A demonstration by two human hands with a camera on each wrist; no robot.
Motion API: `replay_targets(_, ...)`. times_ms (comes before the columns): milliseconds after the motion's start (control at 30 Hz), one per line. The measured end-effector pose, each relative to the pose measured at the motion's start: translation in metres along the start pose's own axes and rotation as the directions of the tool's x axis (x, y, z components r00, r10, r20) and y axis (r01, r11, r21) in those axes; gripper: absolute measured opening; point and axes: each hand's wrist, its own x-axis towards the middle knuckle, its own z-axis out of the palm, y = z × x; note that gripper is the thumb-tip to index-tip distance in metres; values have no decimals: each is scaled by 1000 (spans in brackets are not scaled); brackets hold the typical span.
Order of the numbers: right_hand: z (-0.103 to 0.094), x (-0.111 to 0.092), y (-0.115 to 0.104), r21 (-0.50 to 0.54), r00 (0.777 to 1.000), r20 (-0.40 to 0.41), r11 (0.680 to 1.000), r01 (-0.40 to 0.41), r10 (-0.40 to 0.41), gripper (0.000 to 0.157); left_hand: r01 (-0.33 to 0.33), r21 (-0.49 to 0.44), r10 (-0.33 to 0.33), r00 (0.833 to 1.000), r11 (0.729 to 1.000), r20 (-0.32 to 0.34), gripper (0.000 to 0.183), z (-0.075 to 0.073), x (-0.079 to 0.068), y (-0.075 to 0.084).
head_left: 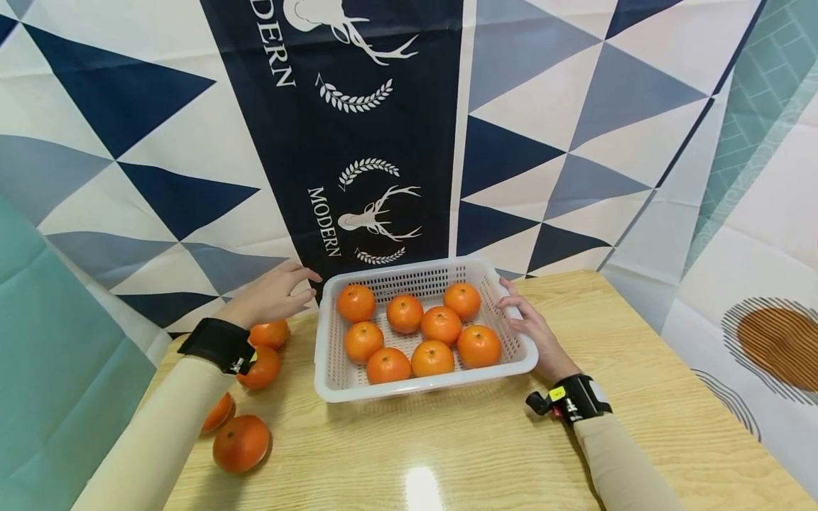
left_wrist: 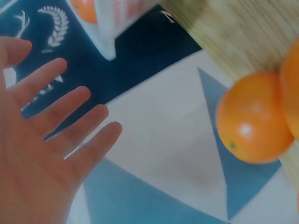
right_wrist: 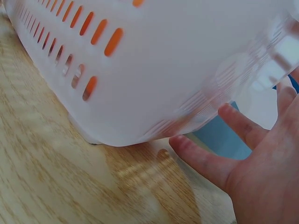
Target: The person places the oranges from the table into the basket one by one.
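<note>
A white plastic basket (head_left: 426, 385) with slotted walls stands at the back of the table, holding several oranges (head_left: 441, 325). On its right end my right hand (head_left: 537, 337) grips the rim, with digits over the edge in the head view. Fingertips of that hand (right_wrist: 266, 158) lie against or close to the outer wall in the right wrist view. My left hand (head_left: 271, 292) hovers just off the basket's left back corner, palm bare and fingers spread in the left wrist view. Below it lie loose oranges (head_left: 260, 367), partly hidden by the wrist.
Another loose orange (head_left: 241, 444) sits nearer the front left of the wooden table (head_left: 358, 454). A patterned cloth (head_left: 537, 142) hangs right behind the table's back edge. Teal cloth (head_left: 57, 369) borders the left side.
</note>
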Motion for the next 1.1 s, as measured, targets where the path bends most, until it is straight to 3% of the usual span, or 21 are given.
replay_targets(533,-1,0,2,28,1000,7,1000,-8,7,25,105,34,-105,994,994,0,41,-6,-27,-45)
replay_targets(867,-1,0,2,38,1000,7,999,5,-5,24,151,25,-153,984,988,91,49,5,-34,-53)
replay_targets(1100,-1,0,1,33,1000,6,999,2,-2,24,152,-1,-151,983,988,103,49,15,-39,-55)
